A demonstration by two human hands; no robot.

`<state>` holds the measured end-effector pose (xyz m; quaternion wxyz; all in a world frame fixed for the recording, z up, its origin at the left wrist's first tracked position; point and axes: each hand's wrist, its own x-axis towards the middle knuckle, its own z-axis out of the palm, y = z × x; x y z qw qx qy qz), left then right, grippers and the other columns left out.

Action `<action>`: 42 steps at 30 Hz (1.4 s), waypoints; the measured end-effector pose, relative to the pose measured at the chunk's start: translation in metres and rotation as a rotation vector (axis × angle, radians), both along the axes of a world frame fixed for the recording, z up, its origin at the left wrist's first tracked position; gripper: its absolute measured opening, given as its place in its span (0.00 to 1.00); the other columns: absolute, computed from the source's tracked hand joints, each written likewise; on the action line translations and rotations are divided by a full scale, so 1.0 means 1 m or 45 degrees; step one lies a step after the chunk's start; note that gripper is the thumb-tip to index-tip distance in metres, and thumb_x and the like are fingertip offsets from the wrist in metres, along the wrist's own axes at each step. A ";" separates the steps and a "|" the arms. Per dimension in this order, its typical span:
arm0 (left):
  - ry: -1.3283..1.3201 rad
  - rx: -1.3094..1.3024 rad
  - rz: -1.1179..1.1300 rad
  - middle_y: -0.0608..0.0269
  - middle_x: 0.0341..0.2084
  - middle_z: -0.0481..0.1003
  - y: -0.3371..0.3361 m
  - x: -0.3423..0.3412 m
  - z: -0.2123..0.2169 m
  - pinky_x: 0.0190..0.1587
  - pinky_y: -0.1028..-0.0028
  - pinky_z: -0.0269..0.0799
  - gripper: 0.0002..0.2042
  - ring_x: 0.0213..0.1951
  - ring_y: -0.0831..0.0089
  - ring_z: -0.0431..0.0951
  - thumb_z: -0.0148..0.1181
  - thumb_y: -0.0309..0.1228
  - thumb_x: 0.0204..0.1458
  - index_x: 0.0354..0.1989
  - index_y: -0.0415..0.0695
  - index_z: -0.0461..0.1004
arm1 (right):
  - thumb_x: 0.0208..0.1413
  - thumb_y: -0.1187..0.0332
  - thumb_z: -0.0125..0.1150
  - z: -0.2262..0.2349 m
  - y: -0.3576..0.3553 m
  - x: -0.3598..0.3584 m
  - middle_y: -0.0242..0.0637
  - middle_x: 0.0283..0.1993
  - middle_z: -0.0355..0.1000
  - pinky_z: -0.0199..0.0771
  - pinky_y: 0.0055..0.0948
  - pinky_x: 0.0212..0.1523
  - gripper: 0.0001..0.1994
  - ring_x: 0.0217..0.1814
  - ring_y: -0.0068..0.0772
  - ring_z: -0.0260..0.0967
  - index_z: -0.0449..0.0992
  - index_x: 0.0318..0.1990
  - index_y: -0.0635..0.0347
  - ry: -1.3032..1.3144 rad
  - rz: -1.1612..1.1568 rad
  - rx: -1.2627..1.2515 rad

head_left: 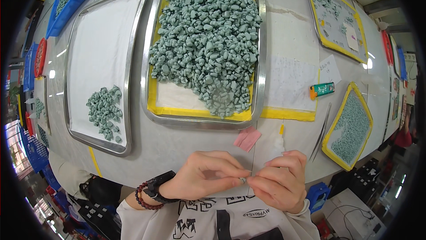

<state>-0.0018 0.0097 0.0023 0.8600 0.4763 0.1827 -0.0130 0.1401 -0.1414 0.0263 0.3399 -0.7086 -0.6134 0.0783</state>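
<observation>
My left hand (211, 175), with a watch and a beaded bracelet at the wrist, pinches a tiny grey-green piece (242, 180) between thumb and forefinger. Close against it, my right hand (282, 182) has its fingertips pressed together; whatever they hold is too small to make out. Both hands meet above the table's near edge, in front of my body. Beyond them lies a large metal tray (262, 62) with a big heap of grey-green pieces (208, 40). A pink scrap (247, 139) and a small white bottle with a yellow tip (278, 142) lie just past my fingers.
To the left, a white-lined metal tray (102, 31) holds a small pile of pieces (105, 111). Tweezers (321, 129), a green lighter (322, 90) and a paper sheet (290, 80) lie at right. Yellow-edged trays (326, 140) flank them. A blue bin (55, 22) stands far left.
</observation>
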 end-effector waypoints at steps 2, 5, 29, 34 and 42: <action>-0.018 -0.015 0.016 0.54 0.36 0.75 -0.001 0.000 -0.001 0.41 0.76 0.71 0.11 0.38 0.72 0.76 0.60 0.12 0.43 0.36 0.35 0.78 | 0.25 0.72 0.70 -0.002 -0.001 -0.001 0.21 0.29 0.68 0.59 0.36 0.39 0.13 0.33 0.28 0.64 0.78 0.26 0.49 0.012 -0.019 -0.009; -0.041 -0.019 0.024 0.55 0.36 0.75 -0.003 0.000 -0.003 0.41 0.77 0.71 0.11 0.38 0.73 0.76 0.60 0.12 0.43 0.36 0.35 0.78 | 0.25 0.71 0.70 -0.003 -0.001 -0.001 0.21 0.29 0.68 0.59 0.36 0.39 0.13 0.33 0.28 0.64 0.77 0.26 0.48 0.020 -0.029 -0.013; -0.031 -0.003 0.172 0.53 0.36 0.75 -0.011 -0.001 -0.007 0.43 0.74 0.73 0.12 0.41 0.70 0.76 0.58 0.11 0.43 0.37 0.35 0.77 | 0.27 0.72 0.68 0.002 -0.002 -0.008 0.22 0.28 0.67 0.59 0.36 0.41 0.13 0.31 0.28 0.63 0.78 0.28 0.51 -0.216 -0.057 -0.032; -0.241 0.176 0.183 0.51 0.36 0.76 -0.010 -0.001 -0.006 0.43 0.73 0.73 0.12 0.40 0.67 0.78 0.58 0.11 0.42 0.37 0.35 0.77 | 0.29 0.74 0.69 -0.005 0.000 -0.007 0.26 0.28 0.68 0.60 0.32 0.36 0.12 0.30 0.30 0.63 0.77 0.27 0.53 0.245 -0.148 0.068; -0.293 0.319 0.131 0.49 0.37 0.76 -0.007 -0.002 -0.004 0.42 0.72 0.74 0.13 0.39 0.65 0.78 0.56 0.10 0.42 0.37 0.35 0.77 | 0.29 0.75 0.69 -0.006 0.002 -0.005 0.29 0.27 0.67 0.59 0.30 0.34 0.11 0.29 0.32 0.62 0.77 0.25 0.55 0.448 -0.117 0.090</action>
